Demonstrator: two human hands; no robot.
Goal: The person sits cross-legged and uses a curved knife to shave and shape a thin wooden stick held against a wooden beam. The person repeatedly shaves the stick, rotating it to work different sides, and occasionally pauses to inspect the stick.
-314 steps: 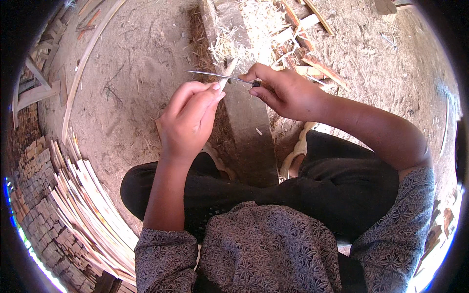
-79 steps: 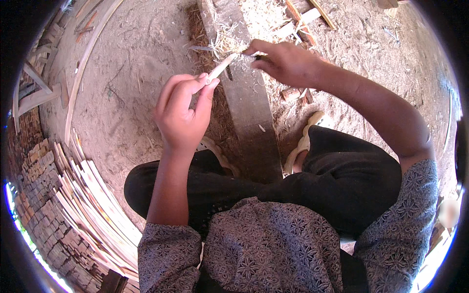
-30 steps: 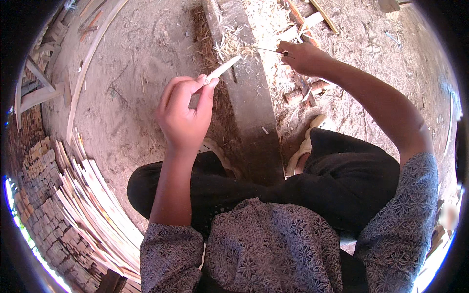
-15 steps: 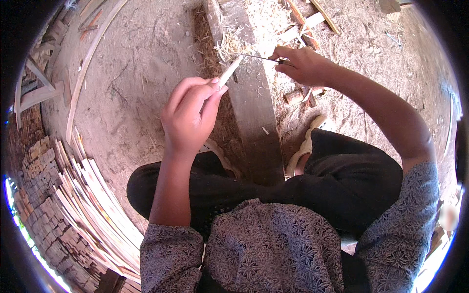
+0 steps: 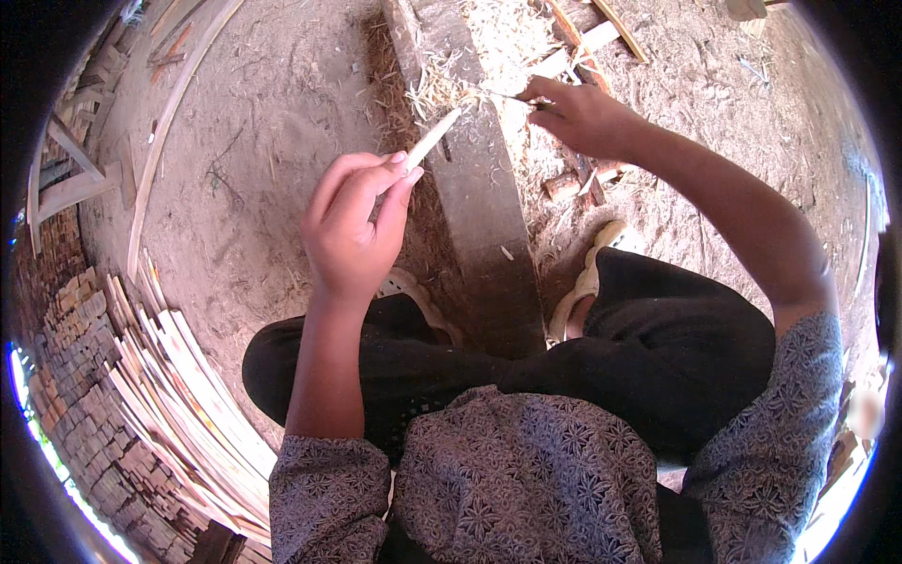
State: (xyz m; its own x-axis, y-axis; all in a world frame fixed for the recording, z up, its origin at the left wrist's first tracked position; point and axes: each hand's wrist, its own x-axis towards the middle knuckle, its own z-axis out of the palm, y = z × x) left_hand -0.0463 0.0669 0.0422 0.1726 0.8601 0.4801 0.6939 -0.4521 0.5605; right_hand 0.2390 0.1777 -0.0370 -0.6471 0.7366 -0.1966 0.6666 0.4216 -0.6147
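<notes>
My left hand (image 5: 357, 221) pinches the lower end of a pale, tapered wooden stick (image 5: 433, 134). The stick tilts up to the right, and its tip lies over the edge of a heavy wooden beam (image 5: 479, 202) between my feet. My right hand (image 5: 583, 117) is closed around the handle of a knife, mostly hidden in the fingers. The thin dark knife blade (image 5: 500, 93) points left, just beyond the stick's tip and apart from it. Curled wood shavings (image 5: 440, 89) lie on the beam close to the blade.
More shavings (image 5: 517, 38) and scrap pieces (image 5: 564, 186) lie on the dirt right of the beam. Long pale strips (image 5: 188, 385) are stacked at the left beside piled short blocks (image 5: 85, 362). A long curved strip (image 5: 174, 103) rests on the ground farther up.
My left hand and the stick have shifted slightly left and down. My right hand has moved a little, with the blade now less visible.
</notes>
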